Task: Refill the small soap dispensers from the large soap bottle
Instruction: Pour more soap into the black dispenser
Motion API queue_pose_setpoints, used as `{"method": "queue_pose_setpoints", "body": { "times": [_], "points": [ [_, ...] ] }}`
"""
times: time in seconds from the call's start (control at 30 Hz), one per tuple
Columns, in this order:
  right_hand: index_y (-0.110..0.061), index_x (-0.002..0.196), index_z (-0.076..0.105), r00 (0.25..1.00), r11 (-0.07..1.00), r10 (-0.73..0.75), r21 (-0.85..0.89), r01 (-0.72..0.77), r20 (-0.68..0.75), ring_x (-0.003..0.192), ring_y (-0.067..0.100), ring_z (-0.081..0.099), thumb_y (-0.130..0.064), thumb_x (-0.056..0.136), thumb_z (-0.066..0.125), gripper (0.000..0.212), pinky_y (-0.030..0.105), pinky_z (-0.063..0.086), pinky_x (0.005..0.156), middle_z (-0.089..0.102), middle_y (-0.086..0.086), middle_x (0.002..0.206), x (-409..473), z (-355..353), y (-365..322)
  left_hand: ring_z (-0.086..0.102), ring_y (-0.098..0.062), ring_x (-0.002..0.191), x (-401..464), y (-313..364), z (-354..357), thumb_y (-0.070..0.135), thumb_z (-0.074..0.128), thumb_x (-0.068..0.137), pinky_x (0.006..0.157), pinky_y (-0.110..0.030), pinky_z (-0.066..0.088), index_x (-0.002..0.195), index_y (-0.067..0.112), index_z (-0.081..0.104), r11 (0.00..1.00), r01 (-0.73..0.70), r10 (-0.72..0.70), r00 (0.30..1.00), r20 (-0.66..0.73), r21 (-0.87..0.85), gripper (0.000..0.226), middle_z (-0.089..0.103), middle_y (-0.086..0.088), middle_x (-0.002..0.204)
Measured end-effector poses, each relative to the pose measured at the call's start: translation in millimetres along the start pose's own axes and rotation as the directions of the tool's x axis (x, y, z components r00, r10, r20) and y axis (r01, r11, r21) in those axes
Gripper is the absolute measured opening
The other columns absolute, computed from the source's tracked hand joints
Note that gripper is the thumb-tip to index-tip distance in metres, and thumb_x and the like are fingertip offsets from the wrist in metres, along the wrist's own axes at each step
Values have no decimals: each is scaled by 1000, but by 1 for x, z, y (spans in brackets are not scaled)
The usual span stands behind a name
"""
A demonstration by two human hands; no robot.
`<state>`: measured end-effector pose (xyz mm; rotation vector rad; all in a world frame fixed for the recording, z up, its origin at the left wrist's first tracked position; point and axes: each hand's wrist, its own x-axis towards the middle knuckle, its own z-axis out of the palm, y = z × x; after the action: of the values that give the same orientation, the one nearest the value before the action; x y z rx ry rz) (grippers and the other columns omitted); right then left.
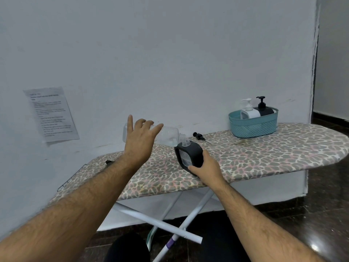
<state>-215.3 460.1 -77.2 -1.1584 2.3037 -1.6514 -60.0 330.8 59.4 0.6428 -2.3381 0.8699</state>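
Note:
My left hand (pixel 139 142) grips a large clear soap bottle (pixel 168 136), tipped nearly horizontal, its open neck resting over the mouth of a small black dispenser (pixel 189 156). My right hand (pixel 204 167) holds that dispenser by its lower right side on the ironing board (pixel 264 157). The dispenser has no pump on it; its clear neck is uncovered. A black pump head (pixel 199 137) lies on the board just behind it. Two more dispensers, one white (pixel 249 111) and one black (pixel 263 108), stand with pumps on in a teal basket (pixel 253 127).
The leopard-print board stands against a white wall on crossed white legs (pixel 160 222). A printed sheet (pixel 52 114) is taped to the wall at left. A small dark object (pixel 109 162) lies at the board's left end. Dark floor lies on the right.

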Motion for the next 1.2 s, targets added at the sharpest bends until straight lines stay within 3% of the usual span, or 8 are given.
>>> {"method": "queue_pose_setpoints", "body": {
  "times": [0.73, 0.93, 1.07, 1.2],
  "points": [
    [-15, 129, 49, 1000, 1000, 6, 9, -7, 8, 93, 11, 54, -28, 78, 77, 60, 24, 45, 75, 64, -1, 119, 1, 1, 2, 34, -37, 140, 6, 2, -7, -15, 57, 77, 117, -61, -10, 140, 28, 52, 1000, -9, 8, 1000, 20, 9, 76, 57, -10, 135],
    [-15, 123, 51, 1000, 1000, 17, -1, -17, 5, 93, 14, 58, -29, 77, 76, 54, 25, 46, 69, 65, 0, 114, 1, 1, 2, 33, -37, 141, 9, 0, -7, -15, 57, 77, 116, -62, -10, 139, 29, 52, 999, -27, 27, 999, 20, 19, 76, 58, -10, 134],
    [-14, 122, 51, 1000, 1000, 11, -4, -11, 10, 91, 12, 56, -28, 79, 76, 53, 14, 38, 58, 64, 0, 113, 1, 1, 2, 32, -36, 142, 11, 1, -7, -14, 60, 78, 117, -62, -9, 140, 30, 50, 999, -29, 28, 999, 34, 26, 77, 57, -8, 136],
    [-14, 125, 50, 1000, 1000, 8, -2, -8, 7, 93, 12, 56, -29, 79, 76, 54, 15, 38, 60, 64, -1, 115, 1, 0, 2, 31, -35, 143, 13, 1, -9, -11, 60, 80, 117, -62, -10, 142, 31, 48, 999, -33, 32, 998, 49, 35, 76, 55, -8, 138]
  ]
}}
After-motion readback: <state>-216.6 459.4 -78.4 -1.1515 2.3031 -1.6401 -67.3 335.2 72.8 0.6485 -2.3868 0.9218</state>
